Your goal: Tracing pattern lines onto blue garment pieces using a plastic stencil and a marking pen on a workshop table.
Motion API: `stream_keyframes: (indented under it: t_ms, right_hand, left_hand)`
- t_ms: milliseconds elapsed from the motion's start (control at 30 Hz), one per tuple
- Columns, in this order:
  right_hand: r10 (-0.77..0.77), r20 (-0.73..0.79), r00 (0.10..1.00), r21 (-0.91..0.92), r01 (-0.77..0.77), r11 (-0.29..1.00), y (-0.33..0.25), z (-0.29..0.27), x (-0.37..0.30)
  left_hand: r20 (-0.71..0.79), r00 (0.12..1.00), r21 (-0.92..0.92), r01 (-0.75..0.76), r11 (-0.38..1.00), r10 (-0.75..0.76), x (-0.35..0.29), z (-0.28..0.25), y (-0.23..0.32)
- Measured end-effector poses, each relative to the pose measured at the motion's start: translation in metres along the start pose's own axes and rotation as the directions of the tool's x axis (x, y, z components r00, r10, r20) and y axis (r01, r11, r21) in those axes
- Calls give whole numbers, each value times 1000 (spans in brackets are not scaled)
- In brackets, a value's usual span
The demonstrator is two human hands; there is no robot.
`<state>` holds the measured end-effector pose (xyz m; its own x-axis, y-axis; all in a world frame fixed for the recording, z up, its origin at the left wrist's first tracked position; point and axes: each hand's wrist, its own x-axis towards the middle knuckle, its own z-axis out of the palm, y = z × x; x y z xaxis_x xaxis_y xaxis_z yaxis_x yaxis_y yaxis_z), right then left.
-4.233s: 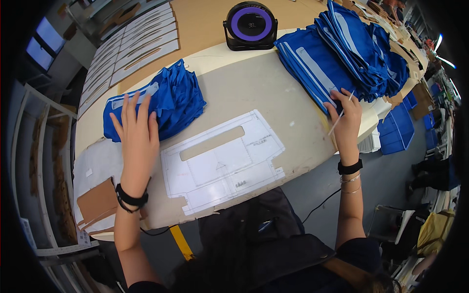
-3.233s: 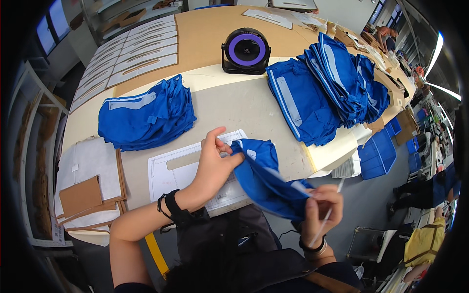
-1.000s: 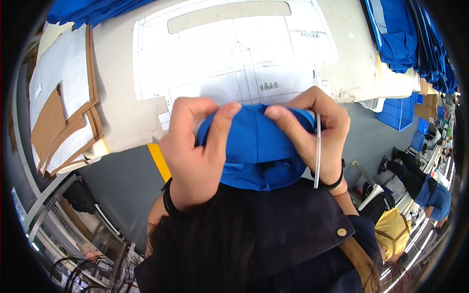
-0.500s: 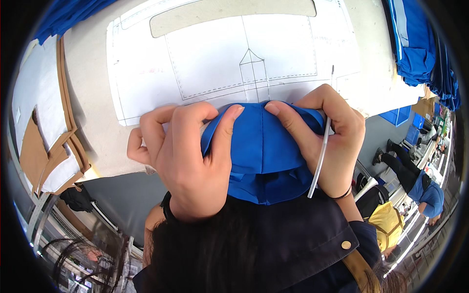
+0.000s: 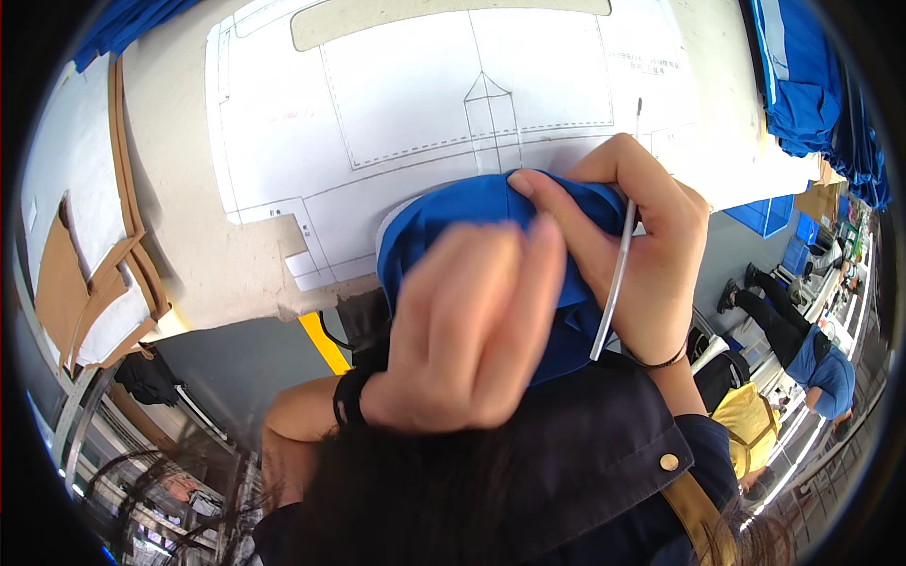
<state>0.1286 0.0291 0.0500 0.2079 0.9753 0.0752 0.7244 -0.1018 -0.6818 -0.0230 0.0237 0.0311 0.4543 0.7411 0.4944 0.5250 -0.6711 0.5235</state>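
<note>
A seamed piece of blue fabric [image 5: 448, 203] lies over the table's near edge, on the lower part of a white paper pattern [image 5: 406, 94] with drawn lines and a pointed shape. My right hand [image 5: 656, 222] pinches the fabric's upper edge beside the middle seam, thumb on top. A slim pen refill [image 5: 615, 283], clear with a dark tip, is tucked between that hand's fingers. Over the fabric's lower middle hovers my left hand [image 5: 472, 325], smeared by motion; whether its fingertips touch the cloth is unclear. It hides much of the seam and the fabric's lower folds.
Brown card patterns and white paper [image 5: 80, 208] lie at the table's left. Blue garments [image 5: 802, 104] are piled at the far right, more blue cloth [image 5: 127, 28] at the far left. A person [image 5: 819, 363] stands off to the right, near a yellow bag [image 5: 746, 429].
My left hand has released the fabric's upper left edge and moved right and down across it. My right hand keeps its pinch and has shifted slightly upward with the refill.
</note>
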Motion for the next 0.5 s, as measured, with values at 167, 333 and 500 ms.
stream_keyframes:
  t_ms: [167, 333, 500]
  right_hand:
    - [-39, 20, 999, -39, 40, 998, 1, -3, 0]
    - [-134, -76, 988, -84, 128, 988, 4, 0, 0]
    - [-200, -60, 978, -34, 198, 980, 15, 1, 4]
  left_hand:
    - [111, 993, 237, 5, 972, -32, -14, 16, -2]
    - [27, 999, 415, 7, 910, -20, -13, 23, 2]
    - [99, 994, 463, -7, 886, -43, -9, 21, 6]
